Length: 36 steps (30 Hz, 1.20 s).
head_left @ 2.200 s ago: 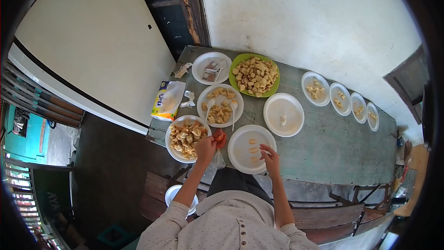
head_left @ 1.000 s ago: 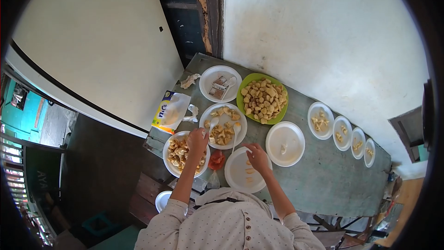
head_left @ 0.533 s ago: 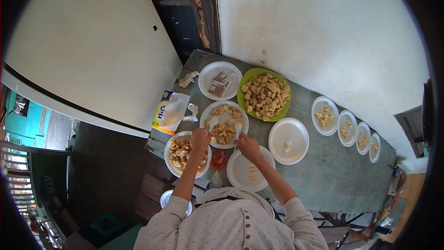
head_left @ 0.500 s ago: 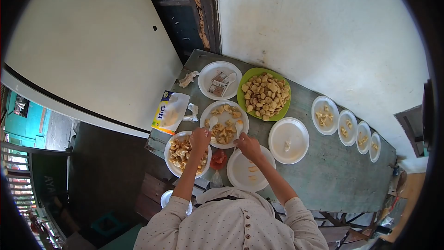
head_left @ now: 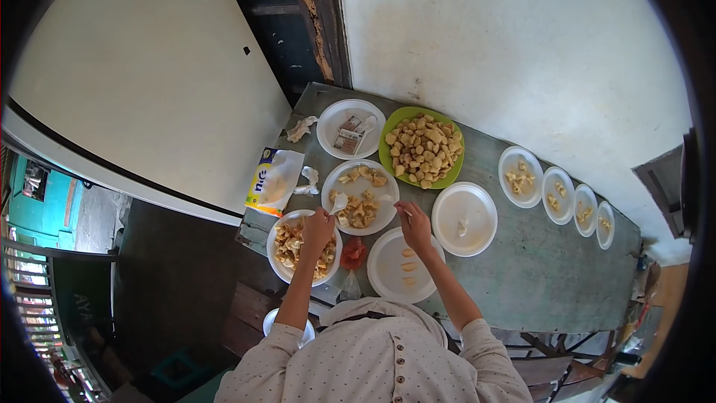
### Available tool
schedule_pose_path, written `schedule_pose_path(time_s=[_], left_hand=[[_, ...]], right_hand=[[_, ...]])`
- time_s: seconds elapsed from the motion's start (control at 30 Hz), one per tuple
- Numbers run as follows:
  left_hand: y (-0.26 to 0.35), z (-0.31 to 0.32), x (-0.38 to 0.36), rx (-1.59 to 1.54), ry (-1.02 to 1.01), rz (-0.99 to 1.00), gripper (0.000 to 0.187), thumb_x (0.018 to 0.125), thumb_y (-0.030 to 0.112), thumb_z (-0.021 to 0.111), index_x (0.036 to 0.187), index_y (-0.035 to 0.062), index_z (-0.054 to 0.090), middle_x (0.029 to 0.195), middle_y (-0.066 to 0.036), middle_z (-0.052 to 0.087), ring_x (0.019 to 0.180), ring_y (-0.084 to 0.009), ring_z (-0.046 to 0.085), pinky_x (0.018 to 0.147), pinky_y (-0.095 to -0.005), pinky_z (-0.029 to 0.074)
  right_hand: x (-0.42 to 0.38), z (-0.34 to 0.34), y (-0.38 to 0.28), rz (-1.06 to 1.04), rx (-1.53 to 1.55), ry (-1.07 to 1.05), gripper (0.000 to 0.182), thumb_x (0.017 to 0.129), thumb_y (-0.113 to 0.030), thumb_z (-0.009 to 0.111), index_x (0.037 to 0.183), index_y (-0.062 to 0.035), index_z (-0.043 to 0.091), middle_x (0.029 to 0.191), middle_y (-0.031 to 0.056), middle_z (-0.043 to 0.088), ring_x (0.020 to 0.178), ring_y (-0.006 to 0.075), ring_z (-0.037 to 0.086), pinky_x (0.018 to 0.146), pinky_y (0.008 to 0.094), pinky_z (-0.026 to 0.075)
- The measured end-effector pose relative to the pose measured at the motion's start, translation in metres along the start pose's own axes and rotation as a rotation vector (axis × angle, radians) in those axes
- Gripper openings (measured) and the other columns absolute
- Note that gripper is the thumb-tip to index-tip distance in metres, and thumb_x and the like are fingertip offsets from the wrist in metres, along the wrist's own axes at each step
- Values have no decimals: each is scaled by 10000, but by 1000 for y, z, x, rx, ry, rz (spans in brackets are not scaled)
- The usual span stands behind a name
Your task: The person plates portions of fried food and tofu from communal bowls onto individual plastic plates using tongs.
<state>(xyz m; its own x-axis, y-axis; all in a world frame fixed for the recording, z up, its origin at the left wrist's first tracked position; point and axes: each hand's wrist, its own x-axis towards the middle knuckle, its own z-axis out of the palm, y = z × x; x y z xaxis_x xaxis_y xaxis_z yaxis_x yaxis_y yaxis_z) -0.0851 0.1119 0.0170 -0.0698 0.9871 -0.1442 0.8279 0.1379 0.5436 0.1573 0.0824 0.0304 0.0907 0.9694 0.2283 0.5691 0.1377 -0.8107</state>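
My left hand (head_left: 319,225) is closed on a white plastic spoon (head_left: 340,201), its bowl over the left side of a white plate (head_left: 389,220) that carries pale yellow, folded snack pieces (head_left: 359,210). At that plate's right rim my right hand (head_left: 415,222) grips another white spoon (head_left: 386,199), pointing inward. Just below is a white plate (head_left: 384,269) with several small pieces in a short column (head_left: 409,266). Below my left hand stands a white bowl (head_left: 271,261) heaped with browned, folded pieces (head_left: 291,242).
A green plate (head_left: 386,155) piled with round snack pieces lies at the back beside a white plate (head_left: 328,121) with small packets. Several white plates (head_left: 514,192) line the wall side. A bag (head_left: 276,179), crumpled tissue (head_left: 302,128) and red plastic bag (head_left: 353,252) lie leftward.
My right hand has moved up and slightly right. Its spoon now lies more level over the plate's right side, and the orange-brown piece at its bowl no longer shows. My left spoon has shifted slightly.
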Motion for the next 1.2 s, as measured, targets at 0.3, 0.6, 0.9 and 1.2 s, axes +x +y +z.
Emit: schedule_pose_path(time_s=[0.3,0.6,0.9,1.2], left_hand=[[18,-14,-13,-10,-27,5,227,829,252,477,841,63,602,730,-161,612,707,-363,586,623,-454,465],[27,-6,-15,-57,-6,66,208,832,225,469,802,53,583,710,-172,591,690,-367,573,587,-452,449],[43,-12,-53,-45,-40,263,204,809,240,537,871,77,644,730,-112,595,661,-274,595,592,-377,465],[66,-6,-95,-218,-63,348,165,816,193,548,884,61,620,735,-103,582,646,-257,588,565,-343,458]], right_hand=[[14,9,9,391,430,5,283,900,-224,451,992,-3,602,853,93,645,546,93,535,519,238,427],[19,16,10,629,829,-3,315,909,-287,406,1033,-50,573,866,36,647,504,36,477,502,170,356],[-46,-39,18,796,1158,34,298,904,-281,413,1104,-78,501,897,17,570,636,83,450,574,226,360],[-105,-71,16,529,1475,164,171,809,-233,453,867,-100,544,862,59,560,669,152,456,626,282,351]])
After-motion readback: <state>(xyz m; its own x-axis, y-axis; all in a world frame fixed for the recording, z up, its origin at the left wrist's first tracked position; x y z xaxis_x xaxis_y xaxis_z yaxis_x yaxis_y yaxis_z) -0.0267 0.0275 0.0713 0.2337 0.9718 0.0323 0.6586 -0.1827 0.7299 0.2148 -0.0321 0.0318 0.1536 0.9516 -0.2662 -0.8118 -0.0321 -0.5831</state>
